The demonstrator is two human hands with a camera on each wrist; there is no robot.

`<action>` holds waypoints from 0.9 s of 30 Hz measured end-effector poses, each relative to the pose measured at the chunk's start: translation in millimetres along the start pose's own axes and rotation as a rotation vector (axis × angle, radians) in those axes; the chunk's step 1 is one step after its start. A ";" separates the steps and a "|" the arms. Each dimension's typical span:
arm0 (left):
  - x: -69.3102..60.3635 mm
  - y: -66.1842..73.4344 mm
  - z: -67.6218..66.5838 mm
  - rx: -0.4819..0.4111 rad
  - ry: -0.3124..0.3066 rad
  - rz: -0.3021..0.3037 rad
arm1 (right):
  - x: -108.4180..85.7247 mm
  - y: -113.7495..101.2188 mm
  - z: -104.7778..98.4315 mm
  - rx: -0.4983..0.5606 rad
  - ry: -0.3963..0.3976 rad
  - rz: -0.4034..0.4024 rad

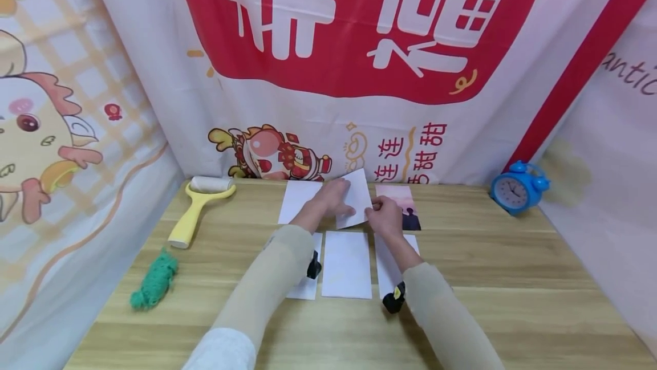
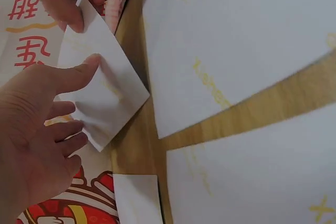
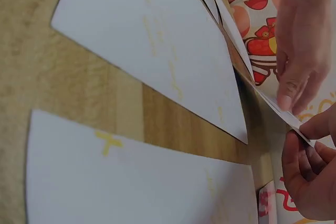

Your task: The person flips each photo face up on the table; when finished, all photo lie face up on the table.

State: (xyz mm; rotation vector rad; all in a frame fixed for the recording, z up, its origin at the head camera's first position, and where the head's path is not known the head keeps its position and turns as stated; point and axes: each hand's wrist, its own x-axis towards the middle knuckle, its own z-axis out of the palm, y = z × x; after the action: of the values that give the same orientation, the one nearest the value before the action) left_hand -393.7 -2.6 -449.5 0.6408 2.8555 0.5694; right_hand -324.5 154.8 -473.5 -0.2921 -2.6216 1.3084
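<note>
A white card is tilted up off the table in the middle of the back row. My right hand pinches its edge between thumb and fingers, as the right wrist view also shows on the card. Against the white face of that card lies my left hand, its thumb across the face and its fingers loosely spread in the left wrist view. To the right, a picture card lies face up with a pink sky and dark figures. Another white card lies left of the lifted one.
In the front row lie a white card and one on either side, partly under my arms. A yellow-handled lint roller and a green yarn bundle are at left. A blue alarm clock stands back right, before a printed cloth.
</note>
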 end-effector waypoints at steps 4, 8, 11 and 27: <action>1.8 15.0 -5.5 -0.164 0.137 -0.026 | -2.7 -2.5 -1.1 -0.006 0.049 -0.028; 4.8 37.2 -14.8 -0.306 0.265 -0.096 | -4.4 -8.9 -3.6 -0.034 0.081 -0.101; 4.7 52.5 -21.3 -0.383 0.330 -0.153 | -5.1 -13.4 -5.1 -0.077 0.109 -0.176; 6.9 61.2 -41.4 -0.311 0.422 -0.399 | -13.6 -35.3 -4.1 -0.292 0.120 -0.332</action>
State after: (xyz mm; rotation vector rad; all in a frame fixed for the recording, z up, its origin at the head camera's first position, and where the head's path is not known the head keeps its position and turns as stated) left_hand -386.4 37.9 -387.8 -0.1166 3.0327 1.1524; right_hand -313.5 133.6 -443.9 0.0249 -2.6104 0.7810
